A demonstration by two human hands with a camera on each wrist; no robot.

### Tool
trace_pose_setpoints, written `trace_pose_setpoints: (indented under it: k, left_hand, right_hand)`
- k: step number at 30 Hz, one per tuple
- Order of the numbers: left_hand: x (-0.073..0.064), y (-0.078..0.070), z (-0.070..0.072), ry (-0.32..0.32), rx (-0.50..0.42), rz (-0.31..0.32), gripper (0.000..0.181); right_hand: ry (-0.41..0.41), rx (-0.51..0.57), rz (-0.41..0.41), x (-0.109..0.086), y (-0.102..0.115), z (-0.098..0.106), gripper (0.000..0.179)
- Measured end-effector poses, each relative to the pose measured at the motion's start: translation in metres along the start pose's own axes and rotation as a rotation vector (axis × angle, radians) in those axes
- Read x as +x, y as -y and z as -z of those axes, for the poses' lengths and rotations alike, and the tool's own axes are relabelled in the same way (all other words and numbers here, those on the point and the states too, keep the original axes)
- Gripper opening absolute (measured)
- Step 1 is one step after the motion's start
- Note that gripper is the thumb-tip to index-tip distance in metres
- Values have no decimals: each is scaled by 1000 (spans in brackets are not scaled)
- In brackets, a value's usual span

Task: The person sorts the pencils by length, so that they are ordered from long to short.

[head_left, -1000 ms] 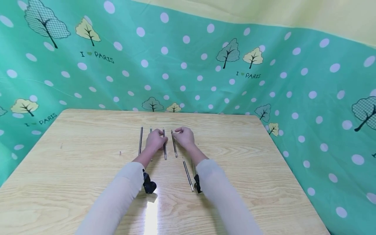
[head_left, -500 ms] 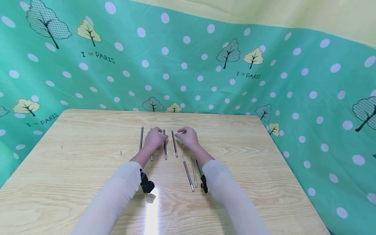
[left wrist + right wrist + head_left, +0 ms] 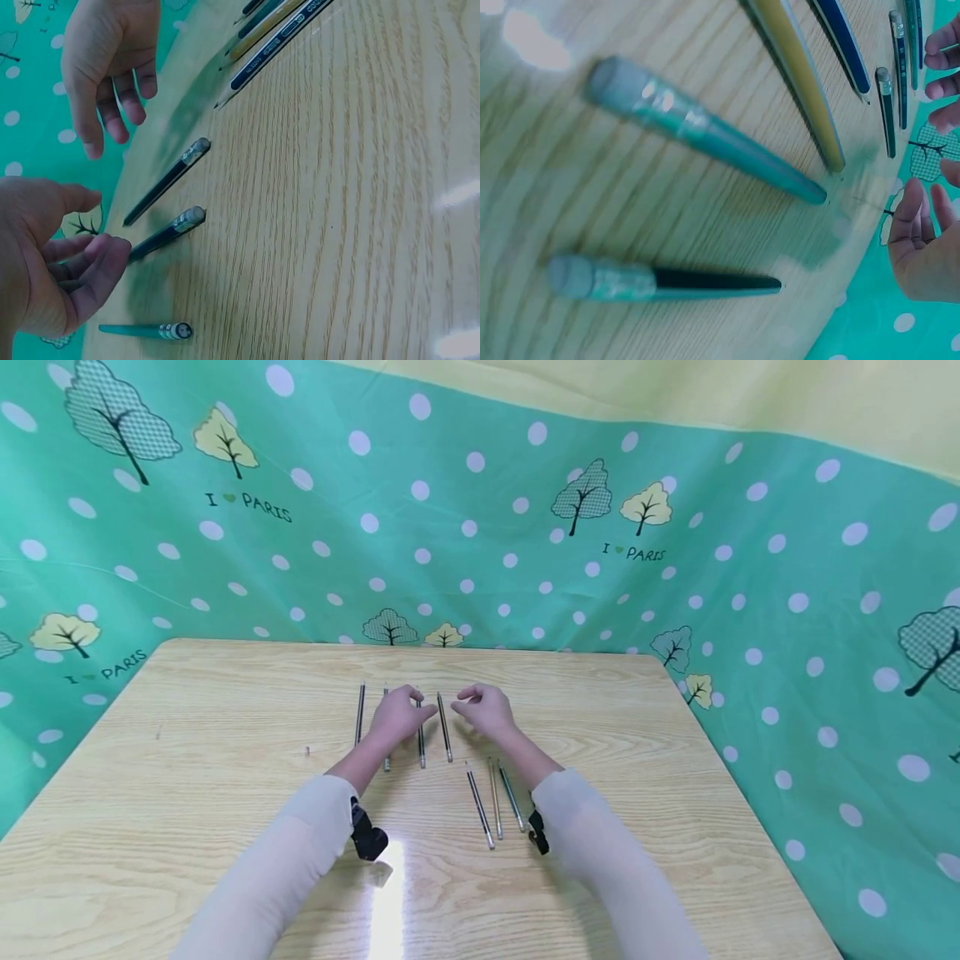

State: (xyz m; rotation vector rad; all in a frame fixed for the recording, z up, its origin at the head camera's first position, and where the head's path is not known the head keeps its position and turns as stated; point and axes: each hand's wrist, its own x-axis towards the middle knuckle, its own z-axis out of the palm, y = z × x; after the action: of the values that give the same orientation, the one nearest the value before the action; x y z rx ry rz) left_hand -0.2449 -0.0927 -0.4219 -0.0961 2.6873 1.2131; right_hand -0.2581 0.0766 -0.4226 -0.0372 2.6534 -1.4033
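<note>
My left hand is over the row of pencils at the back of the table, thumb and fingers loosely bent and apart. It overlaps a dark pencil and a green pencil in the head view. A gap shows between its thumb and fingers in the left wrist view, where another dark pencil lies beyond. My right hand hovers to the right of that dark pencil, holding nothing, its fingers relaxed. At the row's left end lies one more dark pencil.
Nearer me, a dark pencil, a yellow pencil and a green pencil lie side by side. Another dark pencil is under my right forearm. A tiny bit lies left on the wooden table. Patterned cloth hangs behind.
My right hand has drawn away from the row's rightmost pencil and shifted right, uncovering the yellow and green pencils nearer me. The left thumb has moved slightly right; the pencils lie about as before.
</note>
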Motion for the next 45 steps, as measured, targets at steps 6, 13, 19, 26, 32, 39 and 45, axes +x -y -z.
trace_pose_setpoints:
  k: [6, 13, 19, 26, 32, 39, 45]
  left_hand:
    - [-2, -2, -1, 19, 17, -6, 49]
    - [-6, -2, -2, 11, 24, -33, 45]
    - [-11, -2, -2, 22, 28, -62, 47]
    - [-18, 1, 1, 54, 26, -102, 48]
    - [-25, 1, 0, 54, 68, -121, 47]
    - [-39, 0, -3, 74, 119, -187, 45]
    - [-52, -2, -8, 106, 139, -202, 41]
  right_hand:
    - [3, -18, 5, -4, -3, 6, 25]
    - [17, -26, 18, -9, -5, 11, 24]
    - [35, -35, 45, -14, -6, 16, 23]
    - [68, -52, 60, -20, -9, 22, 24]
    - [94, -81, 60, -27, -11, 28, 24]
    - [137, -109, 48, -38, -15, 34, 29]
    - [161, -144, 53, -48, -25, 39, 28]
